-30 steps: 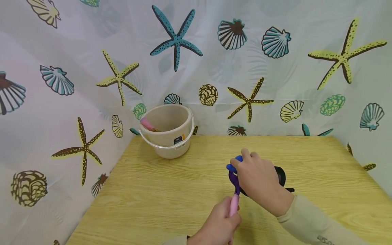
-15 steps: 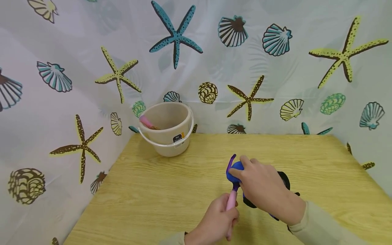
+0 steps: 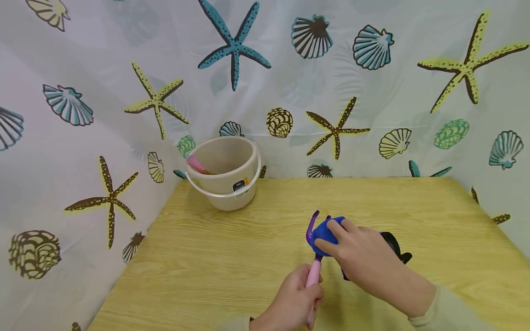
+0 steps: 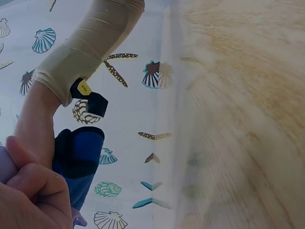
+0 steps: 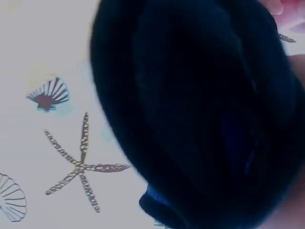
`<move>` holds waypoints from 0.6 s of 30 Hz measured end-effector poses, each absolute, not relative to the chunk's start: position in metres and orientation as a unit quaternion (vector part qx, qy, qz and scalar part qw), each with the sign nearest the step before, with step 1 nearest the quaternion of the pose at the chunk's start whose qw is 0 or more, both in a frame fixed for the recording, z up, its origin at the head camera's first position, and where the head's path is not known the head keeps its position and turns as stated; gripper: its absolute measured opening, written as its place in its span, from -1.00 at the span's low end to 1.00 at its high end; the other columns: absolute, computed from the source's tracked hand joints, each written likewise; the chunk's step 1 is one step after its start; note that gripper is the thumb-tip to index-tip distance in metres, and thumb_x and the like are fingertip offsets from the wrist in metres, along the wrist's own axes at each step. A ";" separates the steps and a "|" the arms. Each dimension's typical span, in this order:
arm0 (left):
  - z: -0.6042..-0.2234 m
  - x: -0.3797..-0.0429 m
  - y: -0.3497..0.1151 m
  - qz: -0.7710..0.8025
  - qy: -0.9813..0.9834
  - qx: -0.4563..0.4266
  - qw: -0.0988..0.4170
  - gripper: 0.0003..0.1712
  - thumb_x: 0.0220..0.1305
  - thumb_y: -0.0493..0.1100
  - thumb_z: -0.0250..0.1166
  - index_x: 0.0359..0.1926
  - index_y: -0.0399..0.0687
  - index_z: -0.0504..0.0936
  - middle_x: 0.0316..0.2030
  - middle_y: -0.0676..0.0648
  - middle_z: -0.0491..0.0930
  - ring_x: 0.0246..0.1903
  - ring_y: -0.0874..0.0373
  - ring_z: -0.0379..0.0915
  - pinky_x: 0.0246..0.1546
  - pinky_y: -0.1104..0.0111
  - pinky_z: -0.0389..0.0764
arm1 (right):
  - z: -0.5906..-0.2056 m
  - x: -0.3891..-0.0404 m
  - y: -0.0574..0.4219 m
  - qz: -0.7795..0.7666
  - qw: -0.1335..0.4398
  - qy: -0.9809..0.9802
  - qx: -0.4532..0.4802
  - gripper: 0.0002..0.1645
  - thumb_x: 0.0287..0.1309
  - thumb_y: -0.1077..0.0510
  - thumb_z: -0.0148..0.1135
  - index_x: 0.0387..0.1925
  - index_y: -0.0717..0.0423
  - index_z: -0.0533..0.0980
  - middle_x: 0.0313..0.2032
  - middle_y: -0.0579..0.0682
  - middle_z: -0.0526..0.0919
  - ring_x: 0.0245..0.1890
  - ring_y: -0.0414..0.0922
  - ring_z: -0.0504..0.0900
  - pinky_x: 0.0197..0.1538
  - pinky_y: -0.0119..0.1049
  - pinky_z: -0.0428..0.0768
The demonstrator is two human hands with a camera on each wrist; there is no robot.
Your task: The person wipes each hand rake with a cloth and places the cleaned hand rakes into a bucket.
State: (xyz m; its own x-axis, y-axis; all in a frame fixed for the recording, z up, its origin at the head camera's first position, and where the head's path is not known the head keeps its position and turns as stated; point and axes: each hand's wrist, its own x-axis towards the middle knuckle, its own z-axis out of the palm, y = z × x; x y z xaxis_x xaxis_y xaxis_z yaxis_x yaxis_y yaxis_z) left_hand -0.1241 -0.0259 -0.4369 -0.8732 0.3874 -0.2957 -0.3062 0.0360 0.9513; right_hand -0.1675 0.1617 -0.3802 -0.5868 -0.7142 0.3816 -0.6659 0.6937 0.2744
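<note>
In the head view, my left hand (image 3: 290,296) grips the pink handle of a tool (image 3: 313,273) with a curved, forked purple head, held above the table. My right hand (image 3: 370,257) holds a blue cloth (image 3: 325,236) with black parts against that head. One purple prong sticks up left of the cloth, and another tip shows behind it; the rest is covered. Curled fingers of the left hand (image 4: 35,200) appear in the left wrist view, near the blue and black cloth (image 4: 78,162). Dark, blurred folds of cloth (image 5: 190,114) fill much of the right wrist view.
A beige bucket (image 3: 223,179) with a clear handle stands at the table's back left. A pink-handled item (image 3: 196,164) leans inside it. A curtain (image 3: 256,101) printed with starfish and shells surrounds the wood-grain table (image 3: 198,257).
The right hand has shifted right and lower, bringing the blue cloth over the tool's purple head, which earlier showed more. The left hand keeps its grip on the pink handle.
</note>
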 end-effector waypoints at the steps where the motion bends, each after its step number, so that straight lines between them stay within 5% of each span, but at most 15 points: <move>1: -0.437 -0.124 -0.026 0.695 0.674 0.029 0.251 -0.83 0.31 -0.26 0.14 -0.09 -0.14 0.44 -0.58 -0.02 0.42 -0.84 0.19 0.23 -0.82 0.46 0.34 | -0.381 -0.168 0.164 -0.049 0.242 -0.887 0.391 -0.42 -0.18 0.16 0.62 -0.03 -0.22 0.66 -0.06 0.11 0.61 -0.12 0.09 0.66 -0.33 -0.04 0.76; 9: -0.432 -0.125 -0.027 0.693 0.681 0.050 0.231 -0.81 0.30 -0.29 0.11 -0.06 -0.13 0.41 -0.57 -0.01 0.43 -0.85 0.20 0.22 -0.82 0.44 0.34 | -0.381 -0.158 0.172 0.019 0.248 -0.893 0.375 -0.39 -0.22 0.20 0.64 -0.03 -0.25 0.68 0.06 0.20 0.59 -0.13 0.12 0.71 -0.38 -0.05 0.75; 18: -0.432 -0.121 -0.025 0.659 0.711 0.084 0.230 -0.85 0.29 -0.31 0.09 -0.13 -0.07 0.40 -0.61 0.02 0.42 -0.85 0.20 0.24 -0.83 0.45 0.31 | -0.375 -0.161 0.156 0.046 0.227 -0.913 0.336 -0.47 -0.01 0.14 0.54 0.05 -0.22 0.66 0.07 0.15 0.60 -0.08 0.08 0.69 -0.35 -0.05 0.75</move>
State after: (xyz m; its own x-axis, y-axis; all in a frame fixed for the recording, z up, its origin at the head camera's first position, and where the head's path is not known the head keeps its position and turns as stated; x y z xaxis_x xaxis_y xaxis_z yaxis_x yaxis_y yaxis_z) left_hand -0.1206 -0.0254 -0.4321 -0.8796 0.4231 -0.2172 -0.1841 0.1183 0.9758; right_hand -0.1609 0.1556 -0.3753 -0.6716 -0.5927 0.4446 -0.6341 0.7702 0.0687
